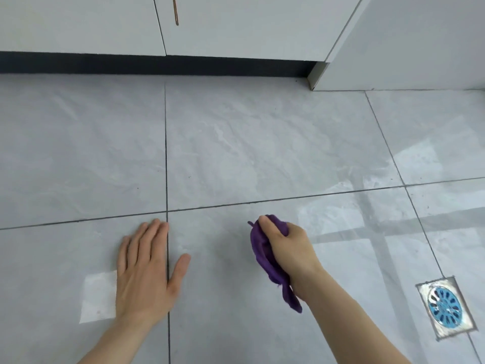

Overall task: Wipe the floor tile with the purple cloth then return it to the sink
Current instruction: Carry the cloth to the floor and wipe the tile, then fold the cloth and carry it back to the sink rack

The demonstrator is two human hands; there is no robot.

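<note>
A bunched purple cloth [259, 250] is gripped in my right hand [287, 248], low over a grey floor tile [262, 153] near its front grout line. One end of the cloth hangs down beside my wrist. My left hand [147, 269] lies flat on the floor with fingers spread, across a vertical grout line, to the left of the cloth. No sink is in view.
White cabinet doors [223, 24] with a dark kick strip [157, 64] run along the far edge of the floor. A white panel [420, 43] stands at the far right. A metal floor drain with a blue grate [444, 307] sits at the lower right.
</note>
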